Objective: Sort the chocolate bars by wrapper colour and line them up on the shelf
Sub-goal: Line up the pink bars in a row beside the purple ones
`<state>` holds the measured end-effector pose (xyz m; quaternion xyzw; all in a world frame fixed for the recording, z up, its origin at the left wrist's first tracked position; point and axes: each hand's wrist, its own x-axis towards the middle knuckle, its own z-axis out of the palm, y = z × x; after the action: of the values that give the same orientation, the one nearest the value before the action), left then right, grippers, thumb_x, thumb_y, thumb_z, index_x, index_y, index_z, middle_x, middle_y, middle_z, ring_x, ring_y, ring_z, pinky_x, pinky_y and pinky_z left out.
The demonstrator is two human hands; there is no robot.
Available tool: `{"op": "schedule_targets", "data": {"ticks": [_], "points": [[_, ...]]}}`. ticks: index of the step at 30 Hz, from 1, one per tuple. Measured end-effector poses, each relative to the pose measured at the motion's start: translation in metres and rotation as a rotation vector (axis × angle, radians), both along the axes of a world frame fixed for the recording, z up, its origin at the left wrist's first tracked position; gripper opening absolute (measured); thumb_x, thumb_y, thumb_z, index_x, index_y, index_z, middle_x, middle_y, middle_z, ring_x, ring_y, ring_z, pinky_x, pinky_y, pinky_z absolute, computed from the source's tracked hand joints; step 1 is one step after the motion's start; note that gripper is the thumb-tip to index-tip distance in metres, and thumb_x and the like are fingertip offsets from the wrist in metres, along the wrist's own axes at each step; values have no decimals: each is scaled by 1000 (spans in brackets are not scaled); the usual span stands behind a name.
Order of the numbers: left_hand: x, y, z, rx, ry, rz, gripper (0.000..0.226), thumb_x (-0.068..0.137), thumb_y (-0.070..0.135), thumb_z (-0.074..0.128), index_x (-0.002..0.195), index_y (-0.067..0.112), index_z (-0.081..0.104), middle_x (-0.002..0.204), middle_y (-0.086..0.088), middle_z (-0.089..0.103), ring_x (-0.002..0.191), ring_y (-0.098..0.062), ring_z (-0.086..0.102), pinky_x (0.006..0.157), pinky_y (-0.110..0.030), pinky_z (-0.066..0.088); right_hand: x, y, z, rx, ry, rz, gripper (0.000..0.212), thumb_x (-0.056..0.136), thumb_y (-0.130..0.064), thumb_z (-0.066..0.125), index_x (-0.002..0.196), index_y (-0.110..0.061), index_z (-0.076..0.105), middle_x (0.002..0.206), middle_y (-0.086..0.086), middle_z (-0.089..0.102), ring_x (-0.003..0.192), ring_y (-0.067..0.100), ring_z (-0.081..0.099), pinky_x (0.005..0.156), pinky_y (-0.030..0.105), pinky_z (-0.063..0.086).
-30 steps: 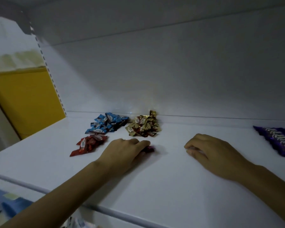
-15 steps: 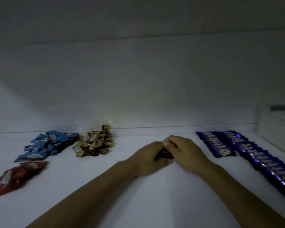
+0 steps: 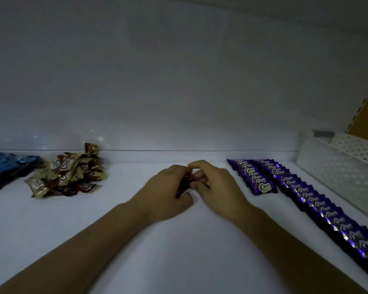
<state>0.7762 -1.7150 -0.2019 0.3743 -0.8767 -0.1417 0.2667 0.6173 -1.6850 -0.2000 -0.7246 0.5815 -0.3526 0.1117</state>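
**Red bar brought to mid-shelf, both hands on it**

A second earlier the left hand alone gripped a red bar beside the red pile, and the right hand lay apart on the shelf. By this moment the two had met at mid-shelf. The left hand (image 3: 168,188) had its fingers curled round the red-wrapped bar (image 3: 184,184), and the right hand (image 3: 218,186) pinched the bar's other end. Whether they held one bar or more could not be told. I judged that a red line was about to start on the bare stretch of shelf (image 3: 179,251) between gold and purple.

Counted from the hands:
- One gold pile (image 3: 68,175) at nine o'clock, too jumbled for a number.
- One blue pile (image 3: 6,168) beyond it, cut by the frame edge.
- Two purple rows at three o'clock: a short purple row (image 3: 254,178) of some six or seven overlapped bars, and a long purple row (image 3: 319,205) with far more.
- One white basket (image 3: 338,166) at two o'clock.

The red pile was out of view.
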Motion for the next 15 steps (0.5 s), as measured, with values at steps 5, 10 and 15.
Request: {"op": "schedule_targets", "data": {"ticks": [5,10,15], "points": [[0,1,-2,-127,113,58,59,86,27,60,140,26,35,130,6,53,102,-10,60,75,-11,40,4,3,7,-19,-231,46,38,89,-6,61,117,-31,53,85,-5,70,84,5,65,81,16,50],[4,0,0,-61,80,270,102,76,59,66,151,32,4,137,6,47,114,-15,54,87,-28,45,7,1,10,-72,-267,-86,28,90,-4,59,107,-25,54,90,-9,67,83,3,65,70,17,52],[2,3,2,-212,-151,322,46,83,67,50,113,32,54,104,7,60,98,-15,51,70,-27,40,-7,-2,6,-33,-270,-185,20,89,-4,60,102,-20,57,91,0,68,80,12,66,67,23,52]]}}
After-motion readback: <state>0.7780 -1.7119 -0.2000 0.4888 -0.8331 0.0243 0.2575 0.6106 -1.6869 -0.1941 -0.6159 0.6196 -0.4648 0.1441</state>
